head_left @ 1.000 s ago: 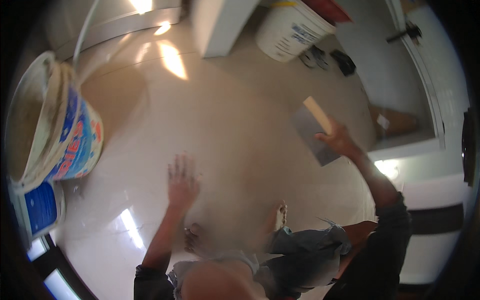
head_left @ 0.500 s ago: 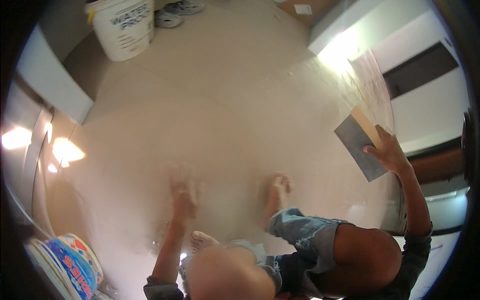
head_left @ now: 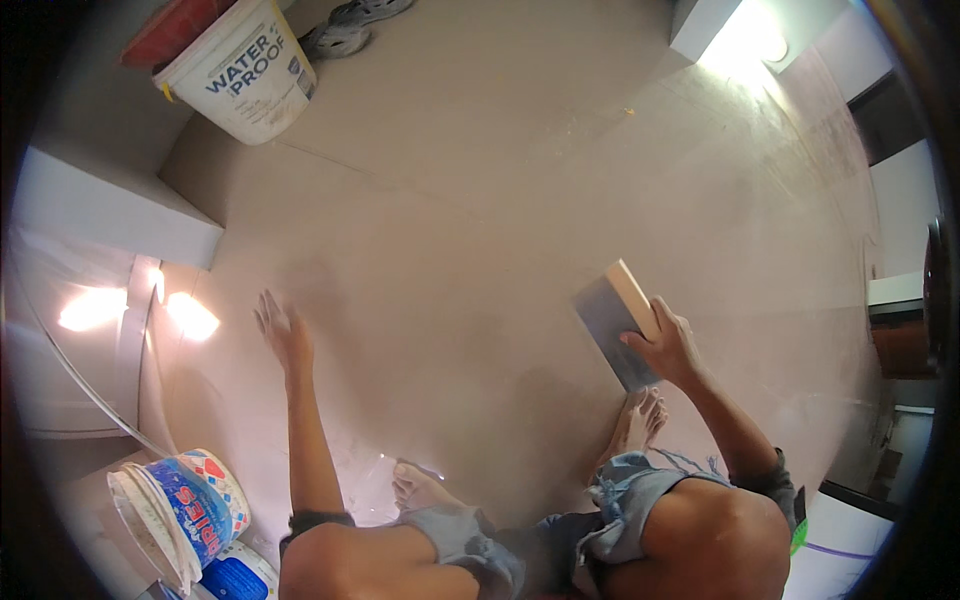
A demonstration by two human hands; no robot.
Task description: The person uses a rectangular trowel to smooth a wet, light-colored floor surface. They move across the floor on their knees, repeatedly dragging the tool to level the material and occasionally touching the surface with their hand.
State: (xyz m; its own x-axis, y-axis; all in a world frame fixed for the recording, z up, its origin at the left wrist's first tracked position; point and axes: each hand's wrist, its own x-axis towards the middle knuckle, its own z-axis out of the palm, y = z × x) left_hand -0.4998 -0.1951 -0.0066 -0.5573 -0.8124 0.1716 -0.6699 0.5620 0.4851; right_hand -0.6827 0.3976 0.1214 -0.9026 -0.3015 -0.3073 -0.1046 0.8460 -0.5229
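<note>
My right hand [head_left: 668,345] grips a wide putty knife [head_left: 612,325] by the pale strip along its back edge, with the thumb pressed on the grey blade. The blade is held tilted just beyond my right foot [head_left: 638,420]. Out to the left, my left hand [head_left: 286,335] is open with its fingers somewhat apart, and nothing shows in it. Below it is the dusty grey-brown floor [head_left: 450,290]; whether the fingers touch it I cannot tell.
A white bucket [head_left: 245,85] stands at the far left near grey clogs [head_left: 335,40]. At near left lies a blue-and-white tub [head_left: 190,510], tipped toward a cable [head_left: 85,385]. A white wall corner [head_left: 120,210] juts in at left. Bright lamplight [head_left: 755,40] falls at far right.
My right hand has come inward and nearer with the putty knife. My left hand has swung left and a little farther out. The view has shifted.
</note>
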